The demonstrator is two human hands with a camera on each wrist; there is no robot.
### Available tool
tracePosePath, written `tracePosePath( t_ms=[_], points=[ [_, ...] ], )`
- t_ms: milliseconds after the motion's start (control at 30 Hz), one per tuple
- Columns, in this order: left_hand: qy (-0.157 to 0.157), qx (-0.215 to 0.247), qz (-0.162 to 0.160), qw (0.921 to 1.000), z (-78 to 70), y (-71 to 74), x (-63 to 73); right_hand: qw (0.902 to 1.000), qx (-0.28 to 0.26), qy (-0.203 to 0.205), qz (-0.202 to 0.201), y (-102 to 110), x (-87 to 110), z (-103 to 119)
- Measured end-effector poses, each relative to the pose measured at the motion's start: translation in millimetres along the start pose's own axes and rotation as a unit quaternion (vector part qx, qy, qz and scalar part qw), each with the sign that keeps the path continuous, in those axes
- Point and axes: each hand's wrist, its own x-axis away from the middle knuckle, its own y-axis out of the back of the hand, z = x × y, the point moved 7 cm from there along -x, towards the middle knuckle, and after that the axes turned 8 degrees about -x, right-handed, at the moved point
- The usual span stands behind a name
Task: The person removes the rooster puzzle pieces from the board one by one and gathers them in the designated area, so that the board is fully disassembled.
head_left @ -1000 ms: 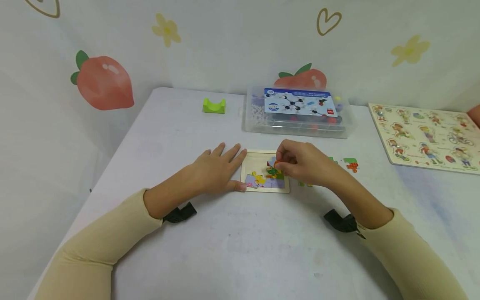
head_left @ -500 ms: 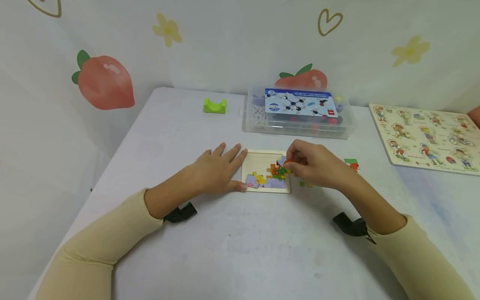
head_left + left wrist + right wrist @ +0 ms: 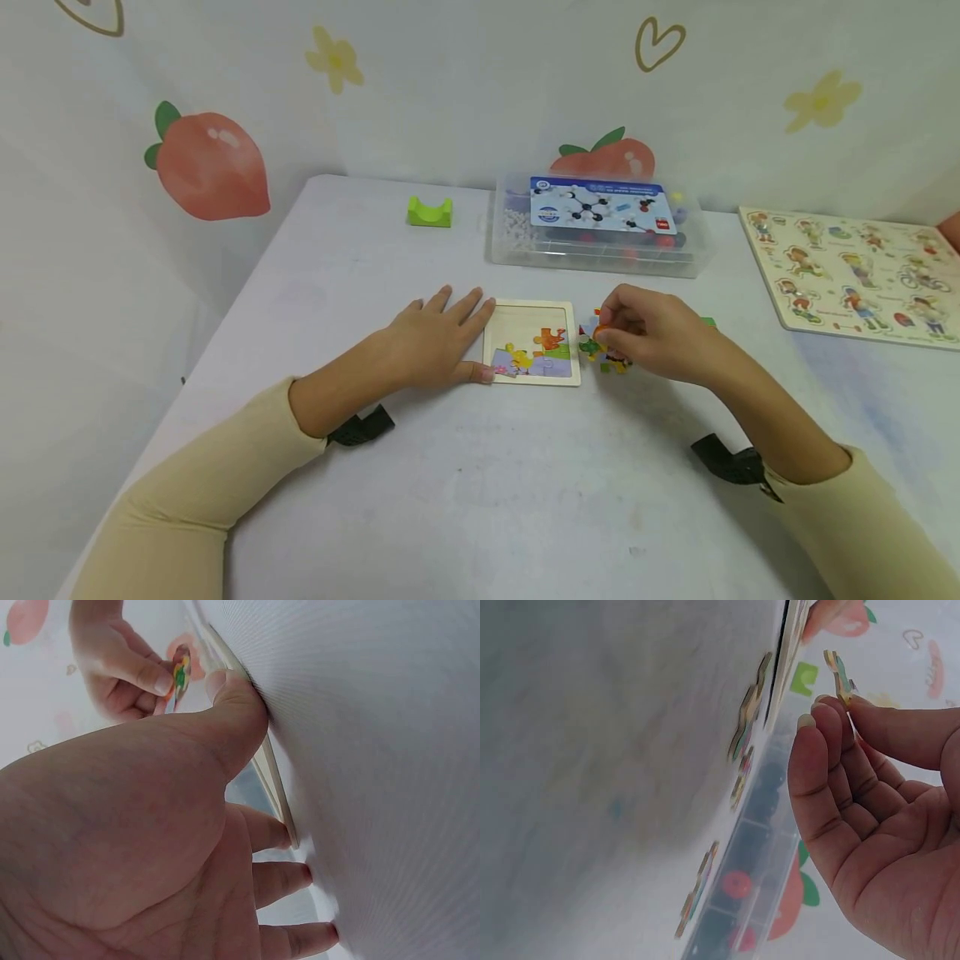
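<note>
A small wooden jigsaw tray [image 3: 517, 322] lies mid-table, part filled with purple, green, yellow-chick and orange pieces. My left hand [image 3: 429, 348] lies spread at its left side, thumb and index fingertip on the frame; the left wrist view shows these fingers straight. Just right of the tray, my right hand [image 3: 654, 335] pinches a colourful puzzle piece [image 3: 840, 681] between thumb and fingertips, raised above the table in the right wrist view. Loose puzzle pieces [image 3: 751, 711] lie on the table below that hand, partly hidden by it in the head view.
Behind the tray stands a clear plastic case [image 3: 592, 257] with a molecule-picture card on top. A green notched block [image 3: 430, 215] is at the back left. At the right lies a wooden picture board [image 3: 862, 279]. A printed curtain [image 3: 450, 100] hangs behind the table.
My right hand has moved right with the puzzle piece, from over the tray to beyond its right edge, uncovering the orange piece. The left hand has stayed in place.
</note>
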Motion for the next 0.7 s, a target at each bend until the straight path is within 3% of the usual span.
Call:
tracePosePath(
  t_ms=[700],
  points=[
    [0.003,0.006,0.001,1.0000,-0.1,-0.2,-0.4,0.9994,0.018,-0.024,-0.017,22,25.9,-27]
  ],
)
